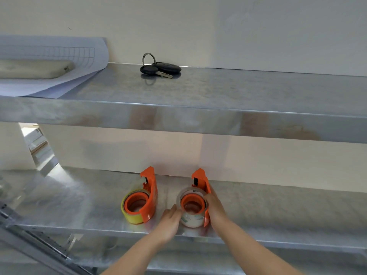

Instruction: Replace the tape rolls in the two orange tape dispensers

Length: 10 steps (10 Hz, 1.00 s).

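Two orange tape dispensers lie side by side on the lower metal shelf [79, 203]. The left dispenser [150, 193] carries a yellow tape roll [131, 216] and nobody touches it. The right dispenser [202, 181] carries a clear tape roll [191, 221] around its orange hub. My left hand [170, 221] rests its fingertips against the left side of the clear roll. My right hand [215, 209] wraps around the right side of that dispenser and roll.
A set of black car keys [160, 68] lies on the upper metal shelf [238, 90]. At the upper left sit sheets of gridded paper [59, 56] with a pale flat object [33, 69] on them. A white wall backs both shelves.
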Tool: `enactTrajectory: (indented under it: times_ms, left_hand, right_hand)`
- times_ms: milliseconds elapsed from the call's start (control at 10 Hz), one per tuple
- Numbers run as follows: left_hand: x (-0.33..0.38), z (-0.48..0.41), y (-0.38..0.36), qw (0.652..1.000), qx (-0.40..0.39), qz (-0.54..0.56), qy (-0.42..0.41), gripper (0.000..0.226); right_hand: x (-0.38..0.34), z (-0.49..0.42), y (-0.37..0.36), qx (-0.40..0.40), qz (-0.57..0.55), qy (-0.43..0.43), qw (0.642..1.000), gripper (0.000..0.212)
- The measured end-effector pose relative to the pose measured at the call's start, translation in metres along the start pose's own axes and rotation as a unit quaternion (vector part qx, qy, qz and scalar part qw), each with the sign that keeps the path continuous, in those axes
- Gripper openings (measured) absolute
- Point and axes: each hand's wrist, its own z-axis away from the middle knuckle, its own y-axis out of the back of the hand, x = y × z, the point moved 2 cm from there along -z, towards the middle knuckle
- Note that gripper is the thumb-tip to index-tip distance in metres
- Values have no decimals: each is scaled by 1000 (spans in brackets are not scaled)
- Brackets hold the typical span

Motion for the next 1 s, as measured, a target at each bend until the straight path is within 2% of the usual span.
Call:
enactTrajectory:
  times_ms: [100, 400, 500, 600, 700, 800, 1000]
  left_hand:
    - [-4, -2, -2, 999, -2, -46, -11, 39]
    - [-14, -14, 2, 999, 23, -18, -26, 40]
    - [-19, -24, 1, 998, 30, -9, -47, 60]
    - [-25, -35, 1, 998, 42, -15, -50, 64]
    - [-14, -31, 3, 995, 51, -64, -55, 51]
    - [-7, -38, 7, 991, 61, -113, -40, 40]
    - [43, -3, 21, 987, 50, -124, -84, 82]
  right_hand:
    - [2, 1, -3, 13, 20, 0, 1000, 38]
    - [-2, 4, -7, 26, 80, -10, 996, 39]
    - [-5, 12, -7, 33, 92, -4, 995, 51]
    - [-4, 17, -5, 45, 85, 20, 995, 39]
    - [-5, 21, -4, 72, 131, 30, 988, 23]
    - [-11, 25, -2, 63, 170, 39, 983, 35]
    - [-41, 45, 3, 47, 223, 64, 972, 56]
